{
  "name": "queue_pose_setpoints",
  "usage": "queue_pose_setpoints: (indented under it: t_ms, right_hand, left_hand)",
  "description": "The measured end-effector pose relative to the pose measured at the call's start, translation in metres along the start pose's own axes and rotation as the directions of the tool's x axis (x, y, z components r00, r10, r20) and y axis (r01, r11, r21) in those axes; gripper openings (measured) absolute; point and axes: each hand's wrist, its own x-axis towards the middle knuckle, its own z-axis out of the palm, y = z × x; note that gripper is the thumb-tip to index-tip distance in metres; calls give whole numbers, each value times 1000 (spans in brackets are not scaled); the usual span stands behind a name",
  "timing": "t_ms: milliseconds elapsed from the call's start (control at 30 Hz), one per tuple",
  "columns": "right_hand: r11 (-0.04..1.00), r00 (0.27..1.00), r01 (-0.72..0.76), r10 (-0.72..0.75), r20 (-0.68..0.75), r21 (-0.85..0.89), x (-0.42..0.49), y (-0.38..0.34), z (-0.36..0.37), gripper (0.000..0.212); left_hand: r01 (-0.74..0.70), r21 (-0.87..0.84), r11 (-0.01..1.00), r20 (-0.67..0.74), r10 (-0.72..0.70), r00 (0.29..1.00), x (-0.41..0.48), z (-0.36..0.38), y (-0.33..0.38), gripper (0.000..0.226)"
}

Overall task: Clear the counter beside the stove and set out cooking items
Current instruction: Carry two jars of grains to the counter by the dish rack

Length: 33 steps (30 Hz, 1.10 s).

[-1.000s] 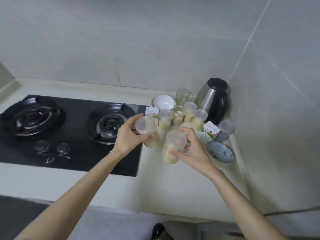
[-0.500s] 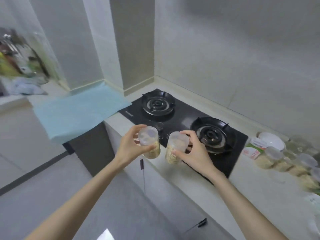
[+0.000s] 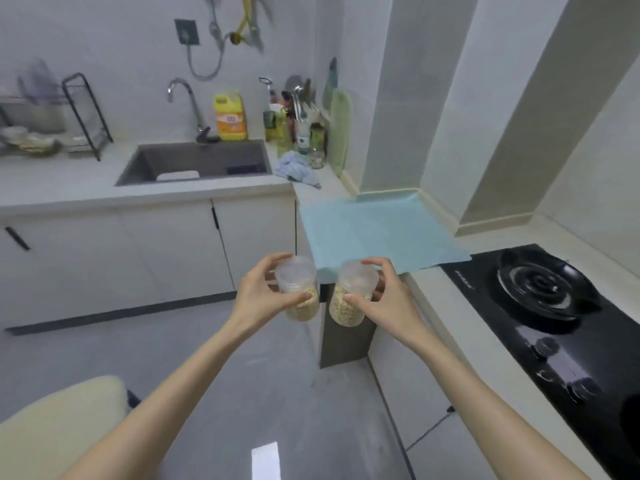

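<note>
Two lidded clear plastic jars, each part-filled with a pale grainy food, carried side by side in mid-air over the floor. Left hand wrapped round the left jar, thumb across the front near the grain line and fingers curled behind the lid end. Right hand clamped the same way on the right jar, fingertips arched over the lid, thumb pressed low on the wall. Both jars tipped slightly toward each other at the base, nearly touching but seemingly apart; lids on, so no spill risk from the tilt. Grip mid-body rather than by the lid, probably because a push-on lid could slip off under the weight.

Just beyond the hands, a light blue mat spread over the surface, with its near edge overhanging, bare and flat: likely the landing place, laid out to receive items. To the right of the right hand, the black gas stove. Far beyond the left hand, the sink and a yellow detergent bottle.

Judged stage: transfer, with set-down on the mat not yet done.
</note>
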Motion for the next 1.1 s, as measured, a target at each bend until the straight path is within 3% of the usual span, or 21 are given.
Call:
queue_pose_setpoints:
  t_ms: [433, 633, 900, 1100]
  right_hand:
    - [977, 912, 202, -211, 353, 63, 220, -61, 197, 61]
    - [953, 809, 280, -299, 506, 116, 316, -96, 277, 60]
    - [924, 682, 344, -369, 631, 168, 397, -143, 385, 59]
    - [911, 635, 365, -393, 665, 191, 453, -173, 486, 58]
  left_hand:
    - [195, 18, 981, -436, -167, 884, 100, -173, -85, 70]
    - [249, 21, 968, -585, -190, 788, 152, -241, -114, 68]
    - [334, -36, 942, -726, -254, 639, 191, -333, -164, 70]
    - [347, -70, 935, -765, -273, 584, 227, -416, -220, 70]
